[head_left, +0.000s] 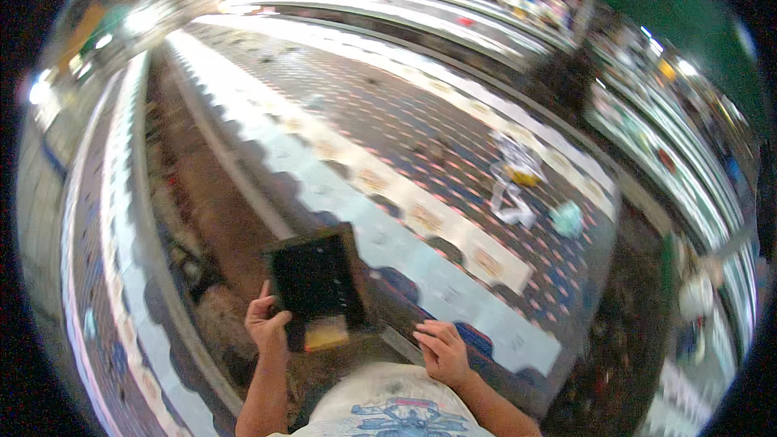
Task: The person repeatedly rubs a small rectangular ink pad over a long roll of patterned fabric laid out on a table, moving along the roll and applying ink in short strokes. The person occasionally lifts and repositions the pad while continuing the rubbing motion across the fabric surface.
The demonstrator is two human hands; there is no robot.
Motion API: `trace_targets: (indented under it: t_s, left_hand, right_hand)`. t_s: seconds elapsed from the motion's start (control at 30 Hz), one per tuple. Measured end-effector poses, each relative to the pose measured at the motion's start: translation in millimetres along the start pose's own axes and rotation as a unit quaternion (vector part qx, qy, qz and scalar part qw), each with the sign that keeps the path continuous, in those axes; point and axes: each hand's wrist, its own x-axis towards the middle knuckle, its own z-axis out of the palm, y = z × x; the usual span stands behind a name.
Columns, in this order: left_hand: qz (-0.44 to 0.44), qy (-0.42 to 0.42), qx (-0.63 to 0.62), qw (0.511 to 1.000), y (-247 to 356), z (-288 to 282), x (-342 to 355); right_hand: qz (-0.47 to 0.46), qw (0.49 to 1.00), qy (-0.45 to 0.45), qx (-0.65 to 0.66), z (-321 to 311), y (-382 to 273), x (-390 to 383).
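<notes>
My left hand [267,322] grips the left side of a small rectangular frame [356,275] with a dark, almost black panel, which looks like a printing screen. A yellowish patch [326,333] shows at its lower end. The frame is held tilted in front of my body, beside the near edge of a long table. My right hand [443,351] is near that edge, right of the frame and apart from it, with fingers curled; whatever they hold, if anything, cannot be made out. Pale blue cut pieces [380,243] lie in a row along the table's near side.
Cream printed pieces [429,218] form another row, beside a dark strip with small pink marks [437,154]. White crumpled material [514,194] and a pale green lump [566,219] lie on the table. Another long table [121,218] runs along the left, across a brown aisle [214,186].
</notes>
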Motion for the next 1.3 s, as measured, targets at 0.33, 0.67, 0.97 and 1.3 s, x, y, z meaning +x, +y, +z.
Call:
trace_targets:
  t_s: [0.33, 0.67, 0.97, 1.3]
  left_hand:
    - [0.066, 0.121, 0.0, 0.991, 46.3, -100.6, 22.8]
    - [0.14, 0.288, -0.032, 0.947, 50.1, -130.0, 5.4]
    - [0.075, 0.476, 0.141, 0.865, 71.0, -152.6, -43.4]
    - [0.102, 0.696, 0.274, 0.655, 48.6, -127.2, -101.4]
  right_hand:
    - [0.05, 0.969, -0.171, 0.171, 144.7, -57.6, 144.1]
    - [0.081, 0.895, -0.366, 0.242, 250.7, -84.8, 242.1]
    - [0.072, 0.754, -0.505, 0.414, 372.1, -95.1, 250.0]
    - [0.004, 0.565, -0.67, 0.481, 459.0, -148.7, 252.4]
